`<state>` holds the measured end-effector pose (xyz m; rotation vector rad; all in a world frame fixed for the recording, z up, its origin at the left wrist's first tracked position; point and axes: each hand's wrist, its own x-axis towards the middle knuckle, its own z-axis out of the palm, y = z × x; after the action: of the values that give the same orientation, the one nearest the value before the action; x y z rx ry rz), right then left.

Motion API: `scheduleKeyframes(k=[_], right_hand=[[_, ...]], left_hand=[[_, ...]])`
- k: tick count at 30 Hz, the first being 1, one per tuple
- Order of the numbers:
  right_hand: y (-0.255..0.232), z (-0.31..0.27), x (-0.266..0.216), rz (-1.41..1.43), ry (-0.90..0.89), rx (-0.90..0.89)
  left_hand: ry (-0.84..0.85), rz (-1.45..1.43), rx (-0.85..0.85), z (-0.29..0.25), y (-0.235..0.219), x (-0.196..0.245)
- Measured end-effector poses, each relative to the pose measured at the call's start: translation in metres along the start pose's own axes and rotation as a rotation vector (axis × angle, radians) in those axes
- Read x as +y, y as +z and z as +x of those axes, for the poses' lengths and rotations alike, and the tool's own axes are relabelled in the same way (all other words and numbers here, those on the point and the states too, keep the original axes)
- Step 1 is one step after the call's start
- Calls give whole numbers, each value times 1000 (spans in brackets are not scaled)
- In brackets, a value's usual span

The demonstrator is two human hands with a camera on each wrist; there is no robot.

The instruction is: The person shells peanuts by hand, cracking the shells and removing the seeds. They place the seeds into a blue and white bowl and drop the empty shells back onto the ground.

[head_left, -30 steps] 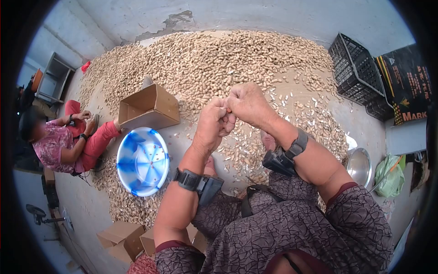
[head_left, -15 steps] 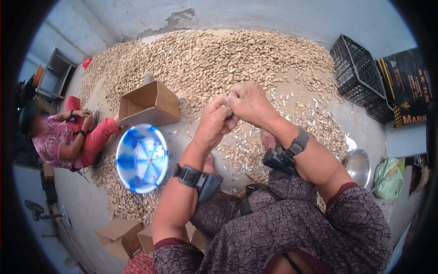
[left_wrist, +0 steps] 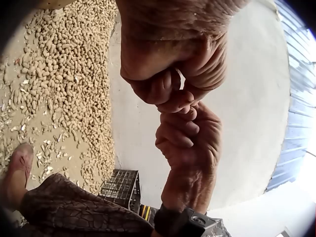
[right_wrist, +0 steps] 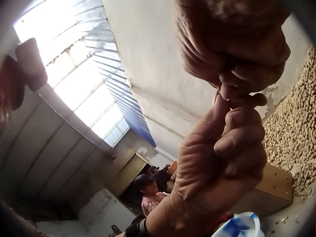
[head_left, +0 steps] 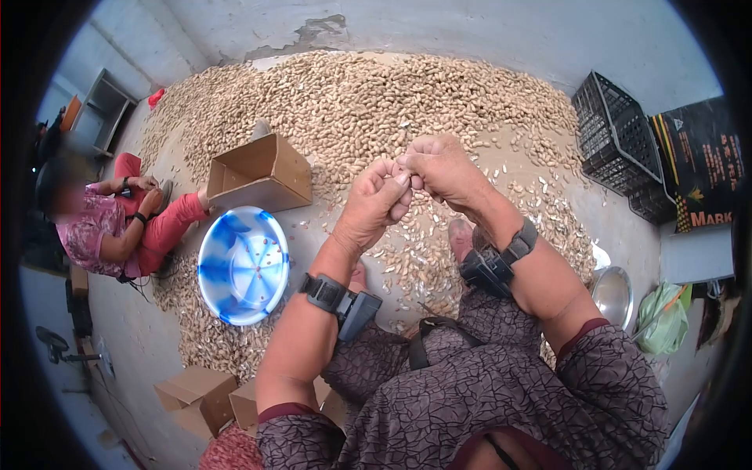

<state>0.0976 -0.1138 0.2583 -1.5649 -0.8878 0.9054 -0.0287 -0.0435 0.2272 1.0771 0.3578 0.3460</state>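
Fingertips meet now, left hand (head_left: 370, 205) and right hand (head_left: 446, 168) both curled around a small piece too hidden to identify, apparently working it apart, which calls for a steady opposing pinch, while peanuts (head_left: 376, 94) lie heaped on the floor (head_left: 141, 329) beyond.

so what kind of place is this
Probably a storeroom or shed used for shelling peanuts: a broad heap of unshelled peanuts lies along the wall, broken shells are scattered nearer, and black plastic crates stand alongside.
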Motion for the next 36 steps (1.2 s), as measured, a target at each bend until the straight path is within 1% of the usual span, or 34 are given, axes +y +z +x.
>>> scheduleKeyframes(k=[1,3,7,9,10,11,12,13,14,16,17,18,20,21,24,25,26,28,29,31,32,34,35,36], right_hand=[[-1,-1,-2,-1,-2,-1],[-3,-4,-3,7,54,-47],[-5,-4,-5,0,78,-51],[-11,-4,-2,337,148,-105],[-14,-3,0,333,145,-107],[-17,-1,1,487,147,-125],[-20,1,0,639,149,-144],[-25,2,-4,685,175,-66],[-29,0,-7,678,170,-75],[-34,-8,-13,266,22,87],[-33,-12,-17,85,15,79],[-29,-15,-18,79,10,73],[-19,-20,-20,46,-18,-28],[-15,-22,-22,-30,-34,-53],[-11,-20,-13,-6,-71,-79],[-9,-20,-12,64,-70,-57],[-7,-20,-12,61,-70,-60],[-3,-21,-16,-29,-73,27],[-1,-19,-12,-34,-73,22],[2,-16,-3,-237,-312,112],[3,-16,-1,-241,-312,109],[7,-19,0,-357,-454,198],[7,-21,-3,-361,-454,194],[7,-24,-9,-188,-305,146]], left_hand=[[8,18,13,0,0,0],[-2,5,16,-1,1,2],[-23,-38,15,-3,0,3],[-13,-50,24,-5,1,3],[-6,-64,35,-5,1,3],[0,-64,35,-5,1,4],[7,-127,36,-5,0,6],[17,-190,38,-4,0,7],[29,-191,41,-5,-1,8],[100,-257,86,-5,-3,10],[109,-258,88,-5,-4,10],[114,-266,97,-5,-5,11],[120,-277,109,-5,-5,9],[117,-259,130,-4,-3,8],[118,-277,159,-3,-1,4],[113,-303,159,-2,0,3],[115,-306,161,-2,1,3],[82,-289,205,-2,3,4],[87,-294,208,-1,3,3],[69,-279,246,0,4,2],[71,-283,248,0,4,2],[83,-313,330,1,4,2],[86,-317,332,1,2,2],[83,-369,349,1,-1,4]])
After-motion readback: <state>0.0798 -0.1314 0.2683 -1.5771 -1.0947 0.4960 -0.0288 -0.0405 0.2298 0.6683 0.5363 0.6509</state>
